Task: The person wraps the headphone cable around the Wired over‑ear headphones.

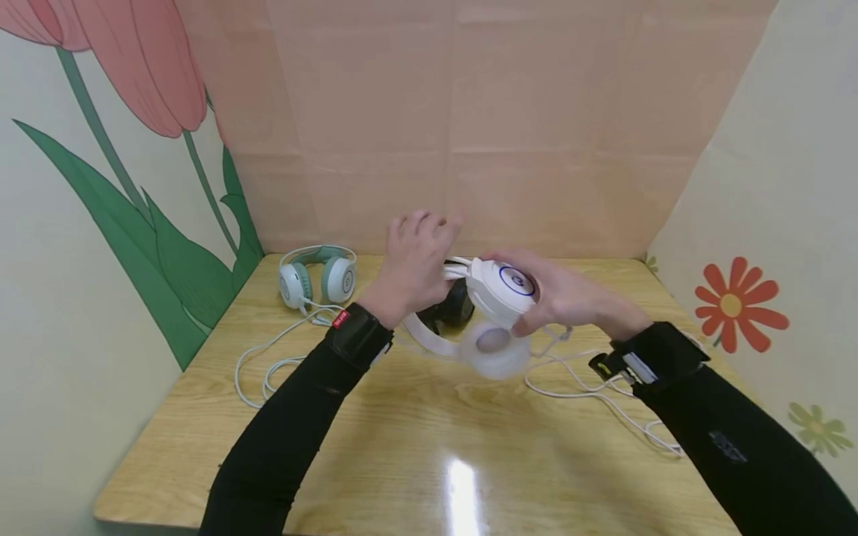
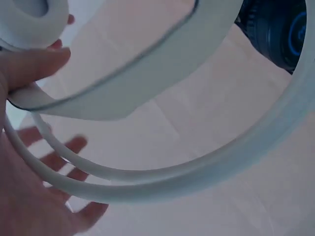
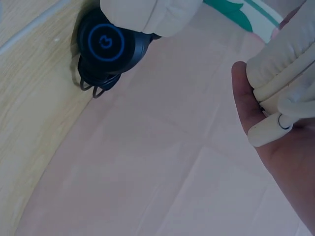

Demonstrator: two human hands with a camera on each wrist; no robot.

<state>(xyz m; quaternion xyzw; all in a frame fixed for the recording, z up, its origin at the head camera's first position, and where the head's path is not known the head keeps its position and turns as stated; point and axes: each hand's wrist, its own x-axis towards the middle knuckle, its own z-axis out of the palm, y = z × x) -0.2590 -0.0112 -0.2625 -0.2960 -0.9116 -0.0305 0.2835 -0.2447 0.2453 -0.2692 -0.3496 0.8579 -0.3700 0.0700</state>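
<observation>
White over-ear headphones (image 1: 492, 294) with a blue ring on the ear cup are held up over the table by both hands. My right hand (image 1: 570, 294) grips one ear cup, thumb near its lower edge and fingers over the top. At the headband, my left hand (image 1: 417, 260) holds on beside that cup. The left wrist view shows its thumb (image 2: 37, 69) across the padded inner band (image 2: 133, 91), while the other fingers spread behind the two thin outer bands (image 2: 147, 184). The second ear cup (image 1: 496, 350) hangs lower, its cushion showing.
Black headphones (image 1: 457, 304) sit behind the white pair, partly hidden. White-and-green headphones (image 1: 338, 279) stand at the back left, their cable (image 1: 251, 353) looped in front. A white cable (image 1: 590, 393) trails across the table's right side. Walls enclose the table (image 1: 375, 461) at the back and sides.
</observation>
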